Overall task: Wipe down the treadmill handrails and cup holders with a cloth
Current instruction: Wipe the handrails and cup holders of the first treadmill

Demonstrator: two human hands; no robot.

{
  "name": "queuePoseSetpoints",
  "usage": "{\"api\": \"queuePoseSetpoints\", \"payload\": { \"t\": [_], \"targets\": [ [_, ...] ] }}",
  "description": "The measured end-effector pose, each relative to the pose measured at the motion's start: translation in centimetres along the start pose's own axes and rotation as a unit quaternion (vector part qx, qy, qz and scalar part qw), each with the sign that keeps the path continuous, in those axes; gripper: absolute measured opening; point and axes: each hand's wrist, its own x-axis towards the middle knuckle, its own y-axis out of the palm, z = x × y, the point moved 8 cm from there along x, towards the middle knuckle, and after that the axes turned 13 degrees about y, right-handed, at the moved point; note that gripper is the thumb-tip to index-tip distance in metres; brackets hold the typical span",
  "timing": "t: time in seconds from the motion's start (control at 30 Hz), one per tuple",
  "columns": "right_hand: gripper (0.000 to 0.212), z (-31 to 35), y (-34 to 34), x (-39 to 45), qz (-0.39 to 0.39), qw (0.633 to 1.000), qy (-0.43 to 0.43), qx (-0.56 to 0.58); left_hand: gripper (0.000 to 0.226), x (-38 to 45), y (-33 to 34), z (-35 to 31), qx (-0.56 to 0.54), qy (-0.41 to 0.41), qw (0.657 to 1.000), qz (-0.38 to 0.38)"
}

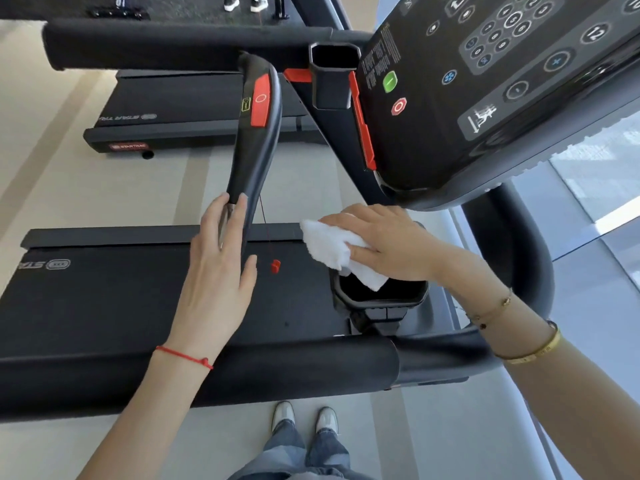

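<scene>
Right hand [384, 244] apparently gripping cloth [332, 251]

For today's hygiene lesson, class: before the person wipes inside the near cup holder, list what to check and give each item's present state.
1. White folded cloth held in right hand: ok.
2. Cloth at the black near cup holder: ok, its corner hangs over the opening.
3. Left hand steadies the black centre handlebar: ok, fingers rest on its lower end.
4. Cup holder empty: cannot tell, cloth hides part.
5. Red safety clip clear of cloth: ok.
</scene>
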Motion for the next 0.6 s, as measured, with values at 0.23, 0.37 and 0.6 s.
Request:
{"api": "queuePoseSetpoints", "payload": {
  "t": [0.23, 0.37, 0.6],
  "targets": [
    [0.046, 1.7, 0.5, -2.2, -0.036, 0.997, -0.053, -0.044, 0.073, 0.2, 0.4, 0.5, 0.001, -0.004, 1.000, -0.013],
    [0.042, 2.0, 0.7, -0.4, 0.015, 0.998, -0.050, -0.037, 0.074, 0.3, 0.5, 0.7, -0.008, -0.003, 1.000, -0.022],
    [0.043, 2.4, 0.2, -1.7, 0.006, 0.999, -0.050, -0.019, 0.076, 0.1, 0.3, 1.5, -0.091, -0.019, 0.995, -0.044]
  ]
}}
